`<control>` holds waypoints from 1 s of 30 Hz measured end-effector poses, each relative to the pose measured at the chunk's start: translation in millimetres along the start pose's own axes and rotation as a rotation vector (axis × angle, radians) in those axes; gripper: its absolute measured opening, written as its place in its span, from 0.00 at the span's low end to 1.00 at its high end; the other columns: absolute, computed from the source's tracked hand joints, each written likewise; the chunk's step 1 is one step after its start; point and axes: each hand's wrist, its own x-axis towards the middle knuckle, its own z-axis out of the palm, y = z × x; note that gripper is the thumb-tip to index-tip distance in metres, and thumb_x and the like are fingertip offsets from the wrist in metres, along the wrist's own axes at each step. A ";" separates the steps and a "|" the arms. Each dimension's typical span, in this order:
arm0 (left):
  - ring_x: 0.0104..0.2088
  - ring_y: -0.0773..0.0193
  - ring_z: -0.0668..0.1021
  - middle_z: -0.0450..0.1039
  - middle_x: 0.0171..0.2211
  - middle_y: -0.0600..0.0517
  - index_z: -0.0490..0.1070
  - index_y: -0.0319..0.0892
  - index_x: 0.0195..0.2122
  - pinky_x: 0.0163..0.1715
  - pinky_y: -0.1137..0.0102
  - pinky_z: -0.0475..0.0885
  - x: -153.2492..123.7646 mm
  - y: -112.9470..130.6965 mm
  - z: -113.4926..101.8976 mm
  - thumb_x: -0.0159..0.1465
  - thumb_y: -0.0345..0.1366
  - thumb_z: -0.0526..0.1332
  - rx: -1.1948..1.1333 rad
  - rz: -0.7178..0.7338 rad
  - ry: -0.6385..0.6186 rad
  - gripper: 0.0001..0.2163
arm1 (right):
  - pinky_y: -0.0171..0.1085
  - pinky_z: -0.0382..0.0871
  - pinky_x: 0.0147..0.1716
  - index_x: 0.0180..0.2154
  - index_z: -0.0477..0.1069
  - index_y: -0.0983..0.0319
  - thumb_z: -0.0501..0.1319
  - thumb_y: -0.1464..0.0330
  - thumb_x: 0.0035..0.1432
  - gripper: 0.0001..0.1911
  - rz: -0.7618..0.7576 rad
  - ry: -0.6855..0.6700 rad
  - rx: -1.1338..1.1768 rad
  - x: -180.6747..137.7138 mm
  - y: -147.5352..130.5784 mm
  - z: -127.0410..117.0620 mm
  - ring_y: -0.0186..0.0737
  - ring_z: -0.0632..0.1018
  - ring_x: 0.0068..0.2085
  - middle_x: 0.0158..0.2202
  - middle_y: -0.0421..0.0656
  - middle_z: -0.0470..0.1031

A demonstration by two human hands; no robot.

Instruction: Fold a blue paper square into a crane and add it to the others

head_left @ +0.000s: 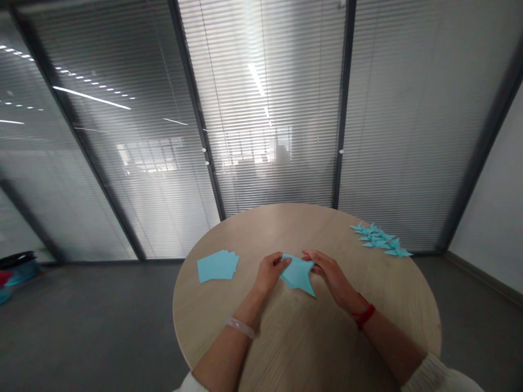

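A stack of blue sheets (218,265) lay left on the round desk (294,337). The left hand (270,273) and right hand (329,269) pinched a half-folded blue paper (298,274) at desk centre, fingers closed on its edges. Folded blue pieces (379,239) sat far right.

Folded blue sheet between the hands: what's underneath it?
Only the round wooden table shows around the folded blue sheet. The left hand and right hand cover its side edges; anything beneath is hidden.

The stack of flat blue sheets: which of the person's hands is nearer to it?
Left. The left hand is just right of the stack of sheets, at the left edge of the folded paper; the right hand is beyond that paper, farther right.
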 end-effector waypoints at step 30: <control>0.21 0.69 0.68 0.69 0.21 0.56 0.70 0.39 0.38 0.23 0.75 0.60 -4.3 7.4 3.9 0.52 0.49 0.63 -0.098 -0.083 -0.045 0.19 | 0.36 0.67 0.31 0.28 0.74 0.64 0.70 0.56 0.37 0.20 0.215 -0.186 -0.080 0.7 6.6 0.9 0.37 0.74 0.27 0.25 0.40 0.75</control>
